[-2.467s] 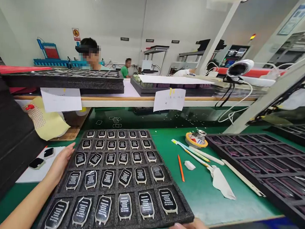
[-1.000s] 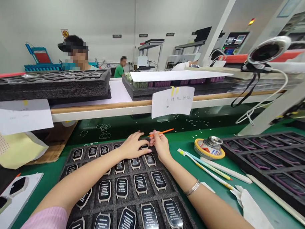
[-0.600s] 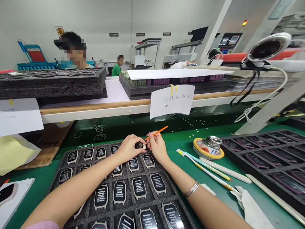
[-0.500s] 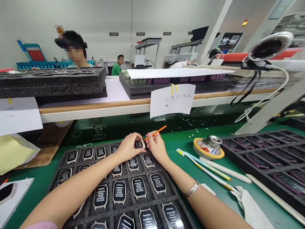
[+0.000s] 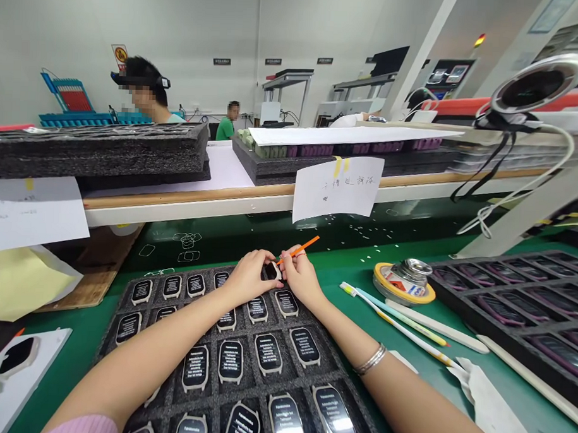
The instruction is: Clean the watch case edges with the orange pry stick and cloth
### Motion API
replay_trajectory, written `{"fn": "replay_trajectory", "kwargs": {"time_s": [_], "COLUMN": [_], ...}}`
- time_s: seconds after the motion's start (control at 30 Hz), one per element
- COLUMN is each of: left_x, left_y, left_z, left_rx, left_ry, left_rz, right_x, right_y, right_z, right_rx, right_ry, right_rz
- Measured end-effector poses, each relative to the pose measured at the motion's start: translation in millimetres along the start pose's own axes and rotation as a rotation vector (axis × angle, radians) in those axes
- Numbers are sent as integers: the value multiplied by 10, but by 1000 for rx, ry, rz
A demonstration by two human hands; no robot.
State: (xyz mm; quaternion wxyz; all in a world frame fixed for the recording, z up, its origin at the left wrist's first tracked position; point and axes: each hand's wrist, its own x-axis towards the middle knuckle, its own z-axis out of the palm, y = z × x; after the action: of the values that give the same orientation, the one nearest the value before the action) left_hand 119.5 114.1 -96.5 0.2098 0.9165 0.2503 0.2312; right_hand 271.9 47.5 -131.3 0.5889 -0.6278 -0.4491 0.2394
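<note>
My left hand (image 5: 253, 275) is closed around a smartwatch (image 5: 274, 271) with a pale case and dark face, held tilted over the far end of the foam tray. Pinched in my right hand (image 5: 299, 272) is a thin orange stick (image 5: 307, 245); its lower tip is at the watch's edge. Beneath both forearms lies the black foam tray (image 5: 238, 391), its compartments holding several watches with lit white text, such as one watch (image 5: 268, 353) near the middle. My left forearm covers part of the tray.
Right of the tray lie toothbrushes (image 5: 399, 321), a metal can (image 5: 405, 277) in a yellow tape ring, and a white cloth (image 5: 495, 407). Another tray (image 5: 514, 287) of purple-cased watches sits far right. A shelf (image 5: 232, 200) with foam trays crosses ahead; two people are beyond.
The whole view has shifted slightly, moving things a little to the right in the picture. The watch in my left hand is turned somewhat, its dark face less visible text. Both grips stay.
</note>
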Motion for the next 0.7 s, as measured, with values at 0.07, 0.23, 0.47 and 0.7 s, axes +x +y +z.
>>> {"fn": "replay_trajectory", "kwargs": {"time_s": [0.07, 0.23, 0.47, 0.7], "left_x": [-19, -160, -435, -465], "left_y": [21, -3, -141, -182], "left_z": [-58, -253, -442, -395], "left_rx": [67, 155, 121, 27], "left_ry": [9, -69, -97, -61], "left_rz": [-4, 52, 132, 115], "right_x": [-8, -9, 62, 66], "right_y": [-8, -61, -275, -144], "right_z": [-1, -32, 52, 390], "right_rx": [-9, 11, 149, 253], "right_ry": [3, 10, -65, -190], "right_rz": [2, 3, 8, 84]}}
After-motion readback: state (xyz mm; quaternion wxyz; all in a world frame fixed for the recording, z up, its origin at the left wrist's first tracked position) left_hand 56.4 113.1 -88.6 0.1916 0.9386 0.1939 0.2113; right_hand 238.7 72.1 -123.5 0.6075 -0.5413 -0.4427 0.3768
